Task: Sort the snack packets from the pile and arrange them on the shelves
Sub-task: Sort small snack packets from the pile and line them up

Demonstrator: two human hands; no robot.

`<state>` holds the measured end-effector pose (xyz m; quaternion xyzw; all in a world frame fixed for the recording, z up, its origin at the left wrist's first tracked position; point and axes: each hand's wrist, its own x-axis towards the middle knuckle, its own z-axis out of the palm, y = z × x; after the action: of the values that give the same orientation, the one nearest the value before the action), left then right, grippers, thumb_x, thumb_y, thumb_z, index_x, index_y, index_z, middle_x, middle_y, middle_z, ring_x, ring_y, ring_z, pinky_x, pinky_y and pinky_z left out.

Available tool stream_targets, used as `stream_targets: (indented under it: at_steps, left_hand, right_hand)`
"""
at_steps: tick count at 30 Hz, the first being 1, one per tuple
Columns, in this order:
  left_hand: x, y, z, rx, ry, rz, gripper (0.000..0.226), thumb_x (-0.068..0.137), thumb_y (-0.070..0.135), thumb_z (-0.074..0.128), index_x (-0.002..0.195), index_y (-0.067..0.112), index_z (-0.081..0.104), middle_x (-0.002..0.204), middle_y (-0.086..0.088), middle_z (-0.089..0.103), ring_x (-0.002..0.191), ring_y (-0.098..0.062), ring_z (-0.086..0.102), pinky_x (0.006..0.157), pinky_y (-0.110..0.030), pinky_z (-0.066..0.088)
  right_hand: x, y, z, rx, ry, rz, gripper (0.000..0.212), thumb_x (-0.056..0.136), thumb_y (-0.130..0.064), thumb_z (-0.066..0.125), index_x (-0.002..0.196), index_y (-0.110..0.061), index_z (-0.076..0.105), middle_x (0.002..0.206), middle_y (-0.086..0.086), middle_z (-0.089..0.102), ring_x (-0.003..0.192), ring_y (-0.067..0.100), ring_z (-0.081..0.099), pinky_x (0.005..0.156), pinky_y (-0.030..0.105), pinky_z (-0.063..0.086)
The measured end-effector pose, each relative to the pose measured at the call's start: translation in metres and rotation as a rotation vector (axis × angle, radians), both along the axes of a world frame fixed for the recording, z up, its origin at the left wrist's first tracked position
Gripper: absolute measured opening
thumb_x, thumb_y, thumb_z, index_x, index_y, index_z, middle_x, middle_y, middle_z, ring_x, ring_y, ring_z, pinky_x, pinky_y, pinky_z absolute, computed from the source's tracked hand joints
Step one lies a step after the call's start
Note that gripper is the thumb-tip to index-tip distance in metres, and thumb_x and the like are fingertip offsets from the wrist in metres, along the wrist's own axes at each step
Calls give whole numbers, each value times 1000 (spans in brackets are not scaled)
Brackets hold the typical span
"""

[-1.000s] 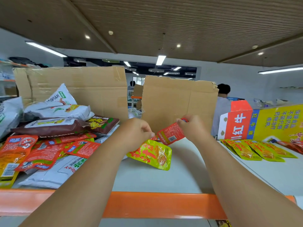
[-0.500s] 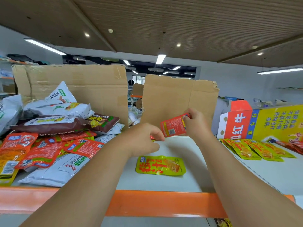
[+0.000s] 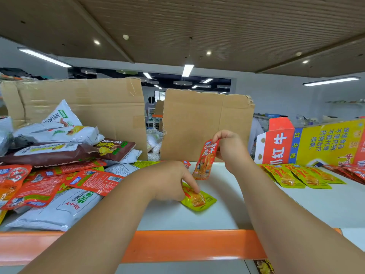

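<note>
Seemingly early: right of the pile (image 3: pixel 59 175), the right hand (image 3: pixel 231 149) pinches a red packet (image 3: pixel 205 159) aloft. The left hand (image 3: pixel 169 180) fingers a yellow packet (image 3: pixel 198 199) on the shelf (image 3: pixel 217 216), grip unclear. Farther right lies a sorted row (image 3: pixel 296 177); most packets remain piled.

A white bag (image 3: pixel 59 117) reads "…OPIAN", a grey bag (image 3: pixel 65 206) "SHANYAN", and the red-yellow box (image 3: pixel 324 141) carries "红牛" and a Chinese health notice.
</note>
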<state>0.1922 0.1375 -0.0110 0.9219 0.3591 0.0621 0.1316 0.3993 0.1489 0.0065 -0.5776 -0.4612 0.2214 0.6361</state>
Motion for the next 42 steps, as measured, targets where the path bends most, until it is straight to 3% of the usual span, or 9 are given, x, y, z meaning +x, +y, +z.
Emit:
stream_targets:
  at_steps: [6, 9, 14, 20, 24, 28, 34, 39, 42]
  left_hand:
    - [3, 3, -5, 111, -48, 79, 49, 79, 15, 50, 91, 56, 74, 105, 17, 68, 87, -14, 64, 79, -37, 57]
    - [3, 1, -2, 105, -78, 113, 29, 82, 23, 52, 80, 39, 76, 94, 12, 69, 84, -15, 65, 71, -31, 56]
    - [4, -2, -3, 142, -103, 99, 19, 89, 32, 64, 104, 40, 73, 83, 23, 54, 85, -3, 59, 63, -18, 44]
    - [8, -5, -6, 176, -44, 89, 30, 82, 50, 71, 112, 46, 68, 92, 19, 55, 92, -9, 56, 71, -24, 45]
    - [10, -4, -7, 144, -22, 116, 41, 77, 63, 74, 110, 41, 66, 115, 14, 61, 101, -12, 58, 89, -33, 52]
    - [12, -3, -11, 155, -17, 149, 33, 79, 55, 72, 106, 39, 62, 110, 9, 60, 98, -15, 58, 86, -32, 52]
    - [14, -2, -13, 197, 6, 162, 35, 81, 58, 69, 105, 35, 59, 102, 7, 61, 93, -16, 57, 82, -32, 52]
    - [18, -5, -13, 253, 37, 149, 37, 87, 57, 65, 110, 28, 58, 99, 6, 58, 90, -17, 52, 69, -30, 41]
    - [18, -5, -14, 241, 16, 151, 34, 87, 54, 65, 108, 28, 59, 100, 6, 59, 89, -17, 52, 64, -29, 38]
  right_hand:
    - [12, 3, -2, -166, 76, 43, 41, 88, 13, 29, 66, -9, 56, 65, 9, 69, 60, 24, 60, 50, 23, 47]
    - [12, 3, -4, -381, -173, 29, 32, 96, 4, 40, 83, -17, 60, 75, 10, 62, 61, 24, 59, 58, 30, 48]
    - [3, 2, -3, -558, -664, -52, 30, 97, -19, 54, 123, -7, 64, 122, 17, 65, 114, 37, 63, 97, 47, 53]
    - [-18, -21, 1, -816, -1159, 38, 38, 87, -48, 67, 90, -10, 62, 76, 5, 59, 56, 16, 52, 52, 24, 40]
    - [-23, -34, 9, -805, -1164, 119, 46, 87, -40, 72, 122, -11, 65, 116, 8, 66, 76, 19, 56, 66, 28, 43]
    - [-25, -39, 12, -802, -1184, 103, 50, 85, -37, 75, 126, -13, 61, 85, -1, 54, 76, 18, 53, 68, 27, 43]
    - [-30, -35, 11, -905, -1307, 71, 32, 83, -38, 71, 71, -13, 53, 61, 2, 52, 54, 17, 48, 57, 26, 38]
    - [-30, -51, 19, -925, -1275, 126, 48, 88, -36, 70, 127, -11, 62, 83, 4, 56, 85, 21, 57, 58, 26, 43]
    - [-27, -51, 18, -911, -1243, 148, 51, 87, -36, 71, 131, -10, 61, 95, 6, 59, 94, 21, 58, 74, 30, 49]
